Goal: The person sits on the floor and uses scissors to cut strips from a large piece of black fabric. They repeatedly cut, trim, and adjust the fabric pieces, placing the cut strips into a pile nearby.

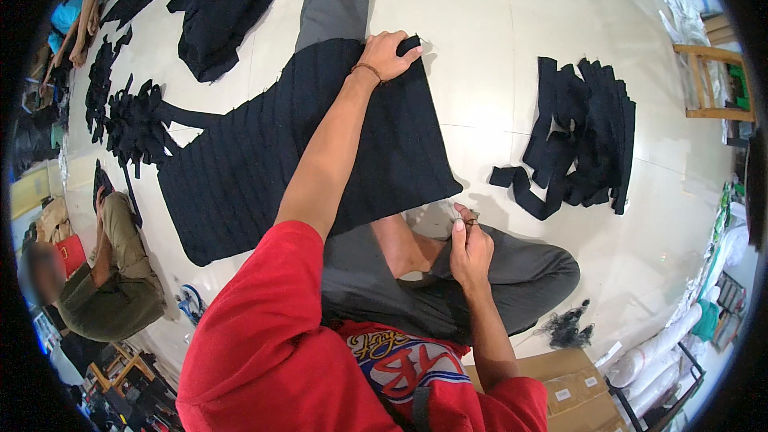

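A wide black cloth panel (pixel 264 144) with ridged, seam-like rows lies across my outstretched leg. My left hand (pixel 386 58) is closed on its far edge near the far right corner, where a few loose threads stick out. Close to the panel's near right corner, my right hand (pixel 472 254) is raised above my bent leg, with its fingers curled together. Something small and dark shows at those fingers, too small to name. The right hand is apart from the cloth.
Black fabric strips (pixel 588 136) lie on the pale tiled floor at right. More black cloth (pixel 228 12) and bunched strips (pixel 140 124) lie at left. Loose dark threads (pixel 568 324) and a cardboard box (pixel 560 384) are near my right side. Another person (pixel 120 264) sits at left.
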Tool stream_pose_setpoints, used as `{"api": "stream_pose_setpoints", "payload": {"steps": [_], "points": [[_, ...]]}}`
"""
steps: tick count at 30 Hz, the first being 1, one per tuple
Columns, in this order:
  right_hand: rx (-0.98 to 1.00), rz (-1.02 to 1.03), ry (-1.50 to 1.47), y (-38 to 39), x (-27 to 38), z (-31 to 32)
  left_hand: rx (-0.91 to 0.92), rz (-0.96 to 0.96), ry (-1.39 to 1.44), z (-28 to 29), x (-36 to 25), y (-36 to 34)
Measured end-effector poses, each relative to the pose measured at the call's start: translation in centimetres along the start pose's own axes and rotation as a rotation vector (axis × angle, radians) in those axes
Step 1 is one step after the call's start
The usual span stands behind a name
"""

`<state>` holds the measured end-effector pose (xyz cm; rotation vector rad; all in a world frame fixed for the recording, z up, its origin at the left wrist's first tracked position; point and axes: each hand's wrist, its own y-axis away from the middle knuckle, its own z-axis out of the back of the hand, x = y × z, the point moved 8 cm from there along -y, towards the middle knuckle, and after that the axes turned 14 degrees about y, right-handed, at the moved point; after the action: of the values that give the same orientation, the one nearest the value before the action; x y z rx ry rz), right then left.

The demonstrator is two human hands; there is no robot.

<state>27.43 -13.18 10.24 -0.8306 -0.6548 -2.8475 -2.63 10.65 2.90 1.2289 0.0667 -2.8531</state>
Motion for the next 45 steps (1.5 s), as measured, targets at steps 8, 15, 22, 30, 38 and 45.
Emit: {"api": "stream_pose_setpoints", "payload": {"steps": [8,15,22,30,38,45], "points": [[0.002,0.173,-0.045,0.1,0.8,0.0,-0.054,-0.032,0.052,-0.1,-0.4,-0.1],[0.091,0.171,0.065,0.1,-0.6,-1.4,-0.148,-0.050,-0.021,0.7,-0.1,0.4],[0.080,0.316,0.095,-0.3,0.2,-0.5,-0.124,-0.005,-0.121,-0.6,-0.2,0.0],[0.265,0.261,-0.081,-0.6,-0.6,-0.7,-0.152,-0.003,-0.188,-0.5,-0.2,-0.1],[0.160,0.285,-0.085,-0.4,-0.6,-0.2,-0.143,0.005,-0.172,-0.7,0.6,-0.1],[0.135,0.025,-0.211,-1.5,-1.7,-0.5,-0.132,0.020,-0.165,-0.7,0.4,-0.2]]}}
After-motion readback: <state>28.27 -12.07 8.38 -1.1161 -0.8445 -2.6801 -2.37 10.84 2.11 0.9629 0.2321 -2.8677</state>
